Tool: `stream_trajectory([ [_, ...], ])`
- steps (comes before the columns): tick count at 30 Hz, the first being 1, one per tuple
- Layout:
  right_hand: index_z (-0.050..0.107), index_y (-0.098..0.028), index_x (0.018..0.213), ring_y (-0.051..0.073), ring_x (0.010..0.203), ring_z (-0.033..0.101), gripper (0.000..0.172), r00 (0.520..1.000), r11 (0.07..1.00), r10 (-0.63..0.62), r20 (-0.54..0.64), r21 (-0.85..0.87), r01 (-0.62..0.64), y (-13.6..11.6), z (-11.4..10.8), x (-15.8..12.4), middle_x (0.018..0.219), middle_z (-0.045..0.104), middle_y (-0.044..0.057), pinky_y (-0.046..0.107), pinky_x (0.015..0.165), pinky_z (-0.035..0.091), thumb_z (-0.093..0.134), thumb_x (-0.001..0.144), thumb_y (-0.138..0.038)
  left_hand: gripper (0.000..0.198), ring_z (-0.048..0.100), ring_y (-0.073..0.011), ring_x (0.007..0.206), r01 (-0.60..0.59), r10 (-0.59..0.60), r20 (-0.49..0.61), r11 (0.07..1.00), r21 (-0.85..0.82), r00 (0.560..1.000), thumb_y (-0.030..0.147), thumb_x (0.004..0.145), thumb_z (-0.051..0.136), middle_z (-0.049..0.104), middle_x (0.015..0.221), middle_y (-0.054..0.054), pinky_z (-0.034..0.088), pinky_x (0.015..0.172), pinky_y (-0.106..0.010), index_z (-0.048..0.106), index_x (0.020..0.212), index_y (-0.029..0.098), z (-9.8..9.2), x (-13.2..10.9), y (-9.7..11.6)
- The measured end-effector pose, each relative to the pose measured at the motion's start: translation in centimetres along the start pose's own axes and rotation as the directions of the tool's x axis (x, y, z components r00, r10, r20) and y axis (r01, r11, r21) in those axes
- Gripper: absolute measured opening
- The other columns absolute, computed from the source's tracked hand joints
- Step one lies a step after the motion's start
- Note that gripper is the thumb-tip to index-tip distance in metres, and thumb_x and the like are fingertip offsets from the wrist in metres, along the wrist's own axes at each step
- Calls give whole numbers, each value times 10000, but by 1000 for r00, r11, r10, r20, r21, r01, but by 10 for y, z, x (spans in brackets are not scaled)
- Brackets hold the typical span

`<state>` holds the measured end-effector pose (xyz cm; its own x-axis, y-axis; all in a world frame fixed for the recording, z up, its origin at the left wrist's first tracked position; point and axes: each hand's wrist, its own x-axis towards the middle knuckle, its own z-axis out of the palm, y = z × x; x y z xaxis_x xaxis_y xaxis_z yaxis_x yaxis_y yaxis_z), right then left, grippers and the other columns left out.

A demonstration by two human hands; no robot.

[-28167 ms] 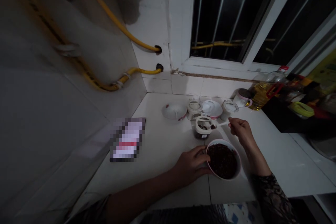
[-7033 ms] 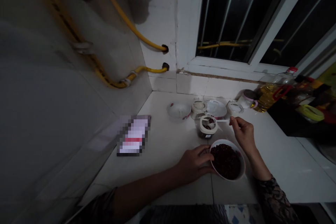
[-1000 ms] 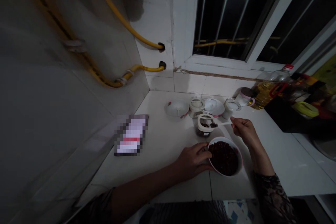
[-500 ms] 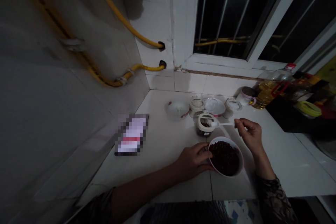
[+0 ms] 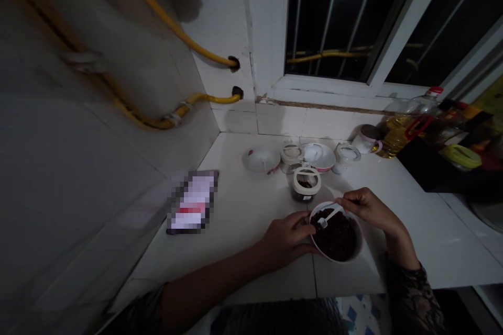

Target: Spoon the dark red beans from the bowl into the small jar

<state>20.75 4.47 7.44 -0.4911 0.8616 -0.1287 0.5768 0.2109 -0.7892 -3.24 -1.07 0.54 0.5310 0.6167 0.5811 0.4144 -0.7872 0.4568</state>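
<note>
Head view: left hand [image 5: 290,235] grips the bowl [image 5: 360,243] near the front of the worktop [image 5: 231,204]; right hand [image 5: 367,208] pinches the spoon [image 5: 330,215]. Bowl probably slick, best held by its rim; spoon likely light, stiff.

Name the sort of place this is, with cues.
Probably a home kitchen: an oil bottle and a jar stand on a white counter, and the left hand holds a bowl of dark, food-like bits.
</note>
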Motion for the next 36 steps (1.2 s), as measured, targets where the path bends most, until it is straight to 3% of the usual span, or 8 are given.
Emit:
stream_trajectory([
  [7, 473, -159, 528, 76, 492, 293, 509, 999, 999, 38, -5, -5, -38, 9, -2, 2, 506, 329, -47, 212, 462, 269, 525, 804, -584, 358, 655, -170, 887, 17, -17, 33, 1000, -1, 999, 515, 870, 543, 597, 1161, -110, 550, 777, -270, 632, 972, 184, 0, 0, 0],
  [16, 474, -159, 530, 79, 498, 294, 508, 999, 999, 43, 21, 6, -43, 2, 0, 1, 513, 329, -46, 218, 471, 256, 539, 788, -592, 375, 663, -173, 879, -5, 5, 7, 1000, 11, 1000, 530, 877, 515, 607, 1148, -116, 558, 753, -268, 623, 977, 184, 0, 0, 0],
  [23, 460, -168, 498, 80, 496, 256, 526, 996, 998, 60, -60, -3, -61, 8, -6, 2, 488, 282, -57, 231, 481, 236, 558, 752, -617, 365, 658, -181, 919, 7, -7, 13, 1000, 8, 1000, 522, 873, 531, 601, 1162, -115, 556, 779, -272, 629, 971, 185, 0, -1, 0],
  [36, 506, -158, 518, 79, 493, 295, 522, 998, 998, 31, 58, 56, -35, -1, -4, 2, 495, 362, -48, 225, 475, 255, 554, 771, -612, 381, 665, -172, 861, -15, 15, -14, 1000, 8, 1000, 526, 877, 521, 612, 1136, -119, 561, 745, -269, 633, 953, 170, -1, 1, 1],
])
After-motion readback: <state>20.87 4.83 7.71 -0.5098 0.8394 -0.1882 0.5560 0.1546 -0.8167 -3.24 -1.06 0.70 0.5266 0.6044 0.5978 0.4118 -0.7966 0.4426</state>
